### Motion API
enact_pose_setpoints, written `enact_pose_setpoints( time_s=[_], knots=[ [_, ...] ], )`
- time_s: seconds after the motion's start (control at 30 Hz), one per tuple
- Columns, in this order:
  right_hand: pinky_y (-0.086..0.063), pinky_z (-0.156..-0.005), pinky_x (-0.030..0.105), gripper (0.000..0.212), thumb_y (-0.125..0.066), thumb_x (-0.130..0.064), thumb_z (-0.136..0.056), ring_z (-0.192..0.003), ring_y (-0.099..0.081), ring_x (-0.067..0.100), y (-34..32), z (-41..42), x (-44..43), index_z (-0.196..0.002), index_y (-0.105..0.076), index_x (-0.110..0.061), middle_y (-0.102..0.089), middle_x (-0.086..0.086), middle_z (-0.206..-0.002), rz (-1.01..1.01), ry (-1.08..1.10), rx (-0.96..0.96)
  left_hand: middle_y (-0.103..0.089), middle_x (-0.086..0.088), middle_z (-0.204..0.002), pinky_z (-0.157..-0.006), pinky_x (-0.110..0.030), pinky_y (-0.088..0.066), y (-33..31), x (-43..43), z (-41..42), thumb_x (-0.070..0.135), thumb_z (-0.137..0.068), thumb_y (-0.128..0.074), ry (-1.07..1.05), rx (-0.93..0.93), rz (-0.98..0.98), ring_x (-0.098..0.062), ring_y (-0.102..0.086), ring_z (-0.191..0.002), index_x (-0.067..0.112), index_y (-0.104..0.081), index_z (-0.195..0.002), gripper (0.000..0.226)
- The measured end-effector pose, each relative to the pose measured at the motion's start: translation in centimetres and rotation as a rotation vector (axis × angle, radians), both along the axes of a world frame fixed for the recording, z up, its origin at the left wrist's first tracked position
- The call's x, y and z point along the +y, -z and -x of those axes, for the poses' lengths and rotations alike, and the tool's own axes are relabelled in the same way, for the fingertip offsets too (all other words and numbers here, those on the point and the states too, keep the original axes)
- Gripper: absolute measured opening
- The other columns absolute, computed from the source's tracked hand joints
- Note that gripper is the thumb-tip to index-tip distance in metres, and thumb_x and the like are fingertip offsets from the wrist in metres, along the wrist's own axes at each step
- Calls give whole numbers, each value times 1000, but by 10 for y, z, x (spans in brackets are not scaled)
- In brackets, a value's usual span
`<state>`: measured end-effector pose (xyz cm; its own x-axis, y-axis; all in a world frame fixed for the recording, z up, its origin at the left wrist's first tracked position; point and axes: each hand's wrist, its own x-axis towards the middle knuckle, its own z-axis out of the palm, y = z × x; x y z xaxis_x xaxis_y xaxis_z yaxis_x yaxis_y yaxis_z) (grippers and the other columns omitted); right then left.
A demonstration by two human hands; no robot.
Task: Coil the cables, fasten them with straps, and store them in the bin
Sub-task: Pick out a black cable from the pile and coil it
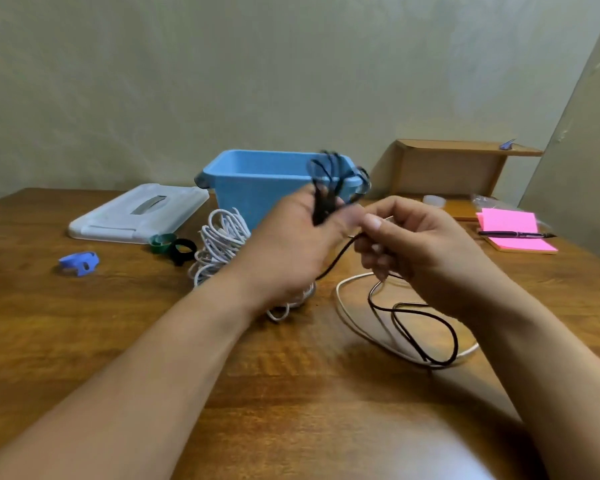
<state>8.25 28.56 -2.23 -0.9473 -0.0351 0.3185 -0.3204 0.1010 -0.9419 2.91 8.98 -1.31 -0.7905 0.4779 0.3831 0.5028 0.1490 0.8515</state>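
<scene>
I'm watching the left grip (291, 244) clamping round a bunch of thin, matte loops of the black cable (323, 206), fingers curled, holding them up in front of the blue plastic bin (257, 188). The right grip (420, 244) is pinching the same cable's loose run, which is trailing down in slack curves onto the grained wooden worktop (291, 393), lying across a cream cable (340, 299) curved in a wide loop. A tangled white cable (222, 240) is sitting in a heap just before the bin, partly behind the left wrist. Left of it, a green strap (161, 242) and a black strap (184, 251) are lying curled and touching, a blue strap (78, 263) farther out, a flat white lid (136, 213) behind them.
</scene>
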Motion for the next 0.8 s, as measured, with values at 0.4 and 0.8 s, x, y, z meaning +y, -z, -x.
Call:
enact_pose_setpoints(
  time_s=[0.4,0.8],
  knots=[
    [-55,-101,31,102,-87,-69,-69,-130,-67,17,-5,-7,-23,-152,-46,-25,-69,1,-136,-8,65,296,-57,13,-70,-70,-31,-52,0,15,-18,17,-103,-55,86,188,100,-16,-59,-73,26,-60,-110,12],
    [-50,-48,32,21,-59,-45,-100,-66,-61,19,-48,1,-73,-108,-65,-26,-48,2,-76,361,90,-17,-40,0,-71,-48,-23,-40,-18,-16,-28,32,-114,-45,470,-396,-180,-14,-43,-54,20,-45,-85,32]
  ],
)
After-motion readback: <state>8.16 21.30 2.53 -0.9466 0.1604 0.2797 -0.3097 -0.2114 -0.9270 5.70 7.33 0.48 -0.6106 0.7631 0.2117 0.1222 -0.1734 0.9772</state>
